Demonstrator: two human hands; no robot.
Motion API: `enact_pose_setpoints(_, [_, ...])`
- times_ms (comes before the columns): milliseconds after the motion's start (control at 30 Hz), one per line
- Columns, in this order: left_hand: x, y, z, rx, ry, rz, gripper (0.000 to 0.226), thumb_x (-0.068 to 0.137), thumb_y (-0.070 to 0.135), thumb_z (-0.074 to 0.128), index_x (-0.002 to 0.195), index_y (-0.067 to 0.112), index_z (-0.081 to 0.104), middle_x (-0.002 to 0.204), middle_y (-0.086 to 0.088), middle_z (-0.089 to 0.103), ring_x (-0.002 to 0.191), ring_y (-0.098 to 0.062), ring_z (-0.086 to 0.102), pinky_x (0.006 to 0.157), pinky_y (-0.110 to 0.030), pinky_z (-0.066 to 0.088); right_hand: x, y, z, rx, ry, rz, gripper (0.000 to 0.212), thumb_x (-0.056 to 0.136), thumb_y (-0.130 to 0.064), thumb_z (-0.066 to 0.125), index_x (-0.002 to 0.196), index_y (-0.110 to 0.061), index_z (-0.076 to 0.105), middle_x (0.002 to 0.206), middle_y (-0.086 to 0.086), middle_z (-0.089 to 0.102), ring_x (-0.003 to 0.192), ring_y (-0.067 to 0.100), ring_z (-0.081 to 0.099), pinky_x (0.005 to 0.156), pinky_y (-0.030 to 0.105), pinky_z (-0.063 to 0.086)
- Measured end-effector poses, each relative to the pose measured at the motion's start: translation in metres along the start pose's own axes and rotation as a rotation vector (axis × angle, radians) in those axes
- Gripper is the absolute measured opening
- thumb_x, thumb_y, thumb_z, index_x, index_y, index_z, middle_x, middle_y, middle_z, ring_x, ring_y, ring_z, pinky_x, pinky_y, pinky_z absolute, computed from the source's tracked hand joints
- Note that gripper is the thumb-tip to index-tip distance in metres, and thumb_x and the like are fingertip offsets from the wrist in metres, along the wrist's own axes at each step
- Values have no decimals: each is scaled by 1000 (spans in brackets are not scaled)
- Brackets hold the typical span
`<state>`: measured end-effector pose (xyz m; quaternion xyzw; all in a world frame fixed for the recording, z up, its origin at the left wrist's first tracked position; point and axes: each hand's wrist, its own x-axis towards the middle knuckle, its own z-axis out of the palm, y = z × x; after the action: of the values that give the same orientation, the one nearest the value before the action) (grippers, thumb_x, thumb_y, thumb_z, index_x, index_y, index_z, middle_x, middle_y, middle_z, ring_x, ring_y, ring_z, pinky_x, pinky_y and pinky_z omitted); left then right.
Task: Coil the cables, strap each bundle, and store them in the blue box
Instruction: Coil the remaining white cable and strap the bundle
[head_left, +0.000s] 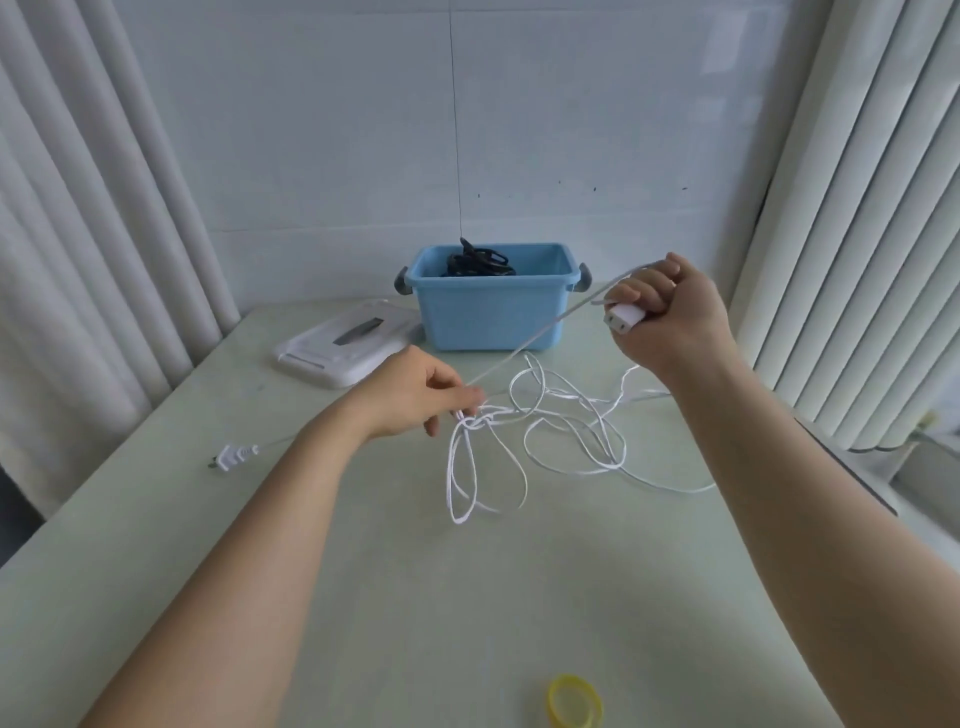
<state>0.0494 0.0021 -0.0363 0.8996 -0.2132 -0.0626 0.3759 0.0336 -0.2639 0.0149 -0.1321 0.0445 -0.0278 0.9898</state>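
White cable (519, 354) stretches taut from our left hand (415, 389), pinching it low and near, up to our farther right hand (670, 317), fisted round its connector (626, 316).

The pale counter (363, 597) carries a blue box (488, 317) beyond the left hand (415, 395), a white lid (343, 345) beside it, tangled cable (545, 441) right of the hand, a plug (234, 456) left, a yellow roll (575, 701) nearer.

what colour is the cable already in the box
Black; the stored cable shows best in head view.
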Motion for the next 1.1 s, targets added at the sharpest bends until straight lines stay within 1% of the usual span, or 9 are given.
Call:
enact_pose_setpoints(233, [3, -13, -9, -154, 380, 14, 30, 91, 44, 68, 73, 23, 79, 42, 10, 36, 46, -11, 30, 52, -28, 28, 8, -18, -10, 9, 199, -179, 30, 104, -9, 37, 78, -17, 52, 85, 13, 74, 33, 12, 46, 39, 15, 40])
enact_pose_setpoints(333, [9, -31, -13, -311, 699, -98, 29, 94, 36, 67, 71, 22, 76, 44, 7, 43, 46, -8, 35, 52, -27, 30, 13, -28, -17, 76, 283, -269, 31, 105, -9, 30, 85, -12, 54, 110, 21, 67, 63, 29, 73, 51, 30, 57])
enact_pose_setpoints(467, [10, -47, -15, -408, 1067, -323, 29, 95, 35, 62, 72, 22, 75, 65, -1, 66, 61, -16, 56, 65, -28, 44, 24, -29, -25, -111, 404, -349, 25, 103, -9, 33, 92, -9, 56, 141, 12, 52, 116, 35, 60, 92, 42, 53])
enact_pose_setpoints(567, [7, -51, -17, -501, 1297, -406, 29, 94, 34, 59, 86, 16, 80, 69, -4, 69, 71, -23, 63, 72, -27, 48, 22, -23, -24, -308, 484, -405, 22, 100, -14, 40, 92, -12, 60, 137, 8, 58, 104, 19, 60, 46, 18, 39])
enact_pose_setpoints(733, [4, -55, -28, -837, 1479, -401, 38, 100, 26, 54, 82, -1, 74, 60, -6, 64, 42, -15, 54, 48, -23, 52, 24, -27, -32, -526, 488, -485, 16, 99, -20, 42, 87, -17, 51, 122, 2, 66, 73, 19, 52, 41, 15, 31])
enact_pose_setpoints(800, [4, -53, -27, -765, 1385, -422, 32, 97, 25, 53, 82, 7, 75, 72, -6, 71, 56, -20, 62, 56, -26, 53, 26, -23, -32, -595, 391, -398, 20, 100, -21, 44, 83, -16, 52, 121, 5, 69, 107, 27, 58, 62, 28, 52])
enact_pose_setpoints(933, [9, -45, -22, -525, 1147, -484, 10, 81, 17, 55, 80, 10, 62, 84, -10, 67, 85, -39, 54, 75, -32, 43, 24, -8, -26, -726, 40, -166, 38, 107, -27, 33, 72, -20, 47, 118, 11, 71, 117, 30, 63, 106, 53, 36])
enact_pose_setpoints(1000, [10, -36, -18, -218, 1114, -467, 34, 78, 23, 57, 108, 14, 70, 118, -10, 70, 113, -39, 55, 95, -37, 41, 15, -3, -20, -723, -131, -41, 31, 105, -24, 39, 79, -17, 54, 88, 7, 74, 86, 21, 72, 100, 52, 47])
enact_pose_setpoints(1100, [13, -17, -12, -41, 1133, -83, 52, 73, 21, 55, 123, 14, 69, 131, -3, 66, 123, -26, 56, 99, -28, 39, -3, 6, -9, -884, -280, 71, 21, 85, -24, 59, 100, -11, 64, 48, -5, 38, 39, 8, 34, 62, 25, 49])
